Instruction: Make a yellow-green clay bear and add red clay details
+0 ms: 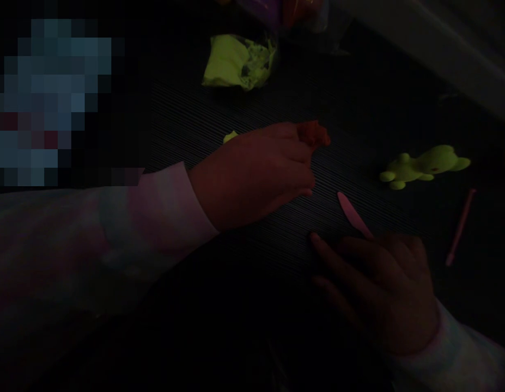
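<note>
My left hand (254,177) is closed, back up, above the dark table. A lump of red-orange modelling clay (315,133) sticks out past its fingertips. Behind this hand peeks a small piece of yellow clay (230,136), mostly covered. My right hand (391,291) lies low on the right with index finger and thumb stretched apart. A pink clay knife (353,215) points out from under its curled fingers; the handle is hidden, and no grip on it shows. Right of centre lies a yellow-green clay animal figure (426,166).
A slim pink stick tool (460,227) lies at the right. An opened packet of yellow clay (227,61) sits at the back, near bags of purple and red clay (272,12). A pale ledge (440,49) crosses the upper right. The upper left is pixelated; the scene is dark.
</note>
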Action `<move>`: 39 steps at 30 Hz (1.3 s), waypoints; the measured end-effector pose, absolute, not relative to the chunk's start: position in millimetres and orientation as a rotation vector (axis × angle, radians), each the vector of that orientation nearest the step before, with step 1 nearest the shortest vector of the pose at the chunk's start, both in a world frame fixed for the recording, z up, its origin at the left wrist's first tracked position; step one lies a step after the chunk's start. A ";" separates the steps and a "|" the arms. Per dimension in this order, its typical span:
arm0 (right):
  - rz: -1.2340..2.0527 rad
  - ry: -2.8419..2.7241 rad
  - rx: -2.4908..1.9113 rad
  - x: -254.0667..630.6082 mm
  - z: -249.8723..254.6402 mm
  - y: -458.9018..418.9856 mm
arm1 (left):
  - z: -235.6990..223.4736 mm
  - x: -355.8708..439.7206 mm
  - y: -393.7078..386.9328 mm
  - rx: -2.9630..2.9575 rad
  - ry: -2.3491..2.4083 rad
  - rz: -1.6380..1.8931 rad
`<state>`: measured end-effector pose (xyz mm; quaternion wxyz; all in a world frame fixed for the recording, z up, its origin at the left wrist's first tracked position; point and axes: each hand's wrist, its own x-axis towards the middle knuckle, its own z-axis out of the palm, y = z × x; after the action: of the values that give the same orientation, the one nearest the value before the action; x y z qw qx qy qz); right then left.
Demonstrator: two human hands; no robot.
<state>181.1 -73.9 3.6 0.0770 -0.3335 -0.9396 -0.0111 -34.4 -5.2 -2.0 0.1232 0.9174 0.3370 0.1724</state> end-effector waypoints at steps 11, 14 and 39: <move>0.108 -2.778 -0.768 181.8 8.1 -77.5 | -0.1 -35.1 -5.6 2.635 0.958 0.536; 0.102 -2.782 -0.793 182.1 7.9 -78.1 | 0.4 -34.9 -6.3 2.621 0.960 0.529; -0.010 -2.877 -0.968 174.6 5.3 -77.2 | -0.8 -35.0 -4.3 2.635 0.925 0.455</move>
<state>174.6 -77.2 5.3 0.0529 -0.3183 -0.9465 -0.0031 -35.0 -4.3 -0.8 0.1556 0.9199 0.3230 0.1588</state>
